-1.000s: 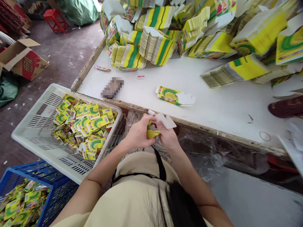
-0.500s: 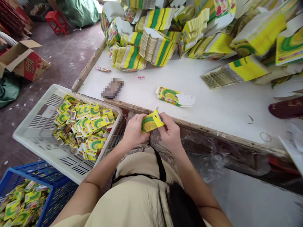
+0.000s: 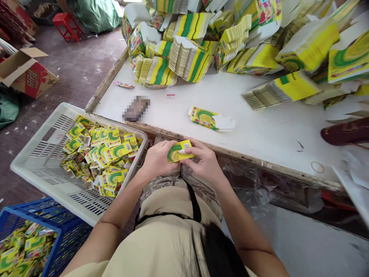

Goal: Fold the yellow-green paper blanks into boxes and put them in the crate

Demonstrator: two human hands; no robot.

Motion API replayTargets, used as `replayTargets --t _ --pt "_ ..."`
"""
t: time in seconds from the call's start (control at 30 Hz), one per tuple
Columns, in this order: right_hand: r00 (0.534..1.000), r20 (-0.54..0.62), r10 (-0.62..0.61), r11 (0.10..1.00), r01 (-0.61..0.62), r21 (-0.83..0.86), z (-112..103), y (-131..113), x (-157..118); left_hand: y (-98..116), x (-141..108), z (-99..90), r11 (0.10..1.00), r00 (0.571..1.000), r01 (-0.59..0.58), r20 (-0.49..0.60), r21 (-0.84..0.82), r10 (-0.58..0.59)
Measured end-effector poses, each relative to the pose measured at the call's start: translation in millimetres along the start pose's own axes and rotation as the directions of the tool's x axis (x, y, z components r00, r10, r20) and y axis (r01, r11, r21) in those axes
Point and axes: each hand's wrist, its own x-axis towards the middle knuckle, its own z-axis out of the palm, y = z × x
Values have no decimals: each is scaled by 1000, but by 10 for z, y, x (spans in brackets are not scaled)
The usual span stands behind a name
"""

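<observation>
The left grip (image 3: pixel 157 157) is closing around one end of a small yellow-and-green carton (image 3: pixel 175 152), while the right grip (image 3: pixel 204 161) is holding narrow at the barcode end, its fingers lying over the face and along the edges. Half a second ago the barcode end was standing away from the body with a gap showing; now it is lying roughly in line with the front panel, which suggests that this end is being pressed closed. A white sliver is showing by the right fingertips; whether it is flap or fingernail, one cannot tell. Neither grip is standing wide, and the carton is sitting between them, just off the front edge of the desk (image 3: pixel 259 134). Beyond it, an open-ended carton (image 3: pixel 203 117) is lying on the desk, white flaps sticking out, and stacks of flat cartons (image 3: pixel 191 63) are leaning farther back. To the left, a white basket (image 3: pixel 37 165) is holding many similar cartons, and a blue crate (image 3: pixel 72 242) is standing below it.
</observation>
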Motion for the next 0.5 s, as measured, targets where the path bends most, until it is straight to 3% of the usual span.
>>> replayTargets --t 0.23,0.37,0.43,0.5 --pt "997 26 72 981 -76 177 178 -16 -8 -22 -49 11 996 999 42 -5 -74 -43" --pt "995 35 96 966 -101 239 125 81 137 -97 -87 -39 988 997 80 -6 -128 -81" --pt "993 -48 111 983 -103 150 -19 227 293 -248 -154 -171 989 993 121 4 -90 -121" --pt "954 -271 129 986 -153 -69 -223 427 470 -486 -274 -401 981 981 193 -20 18 -193"
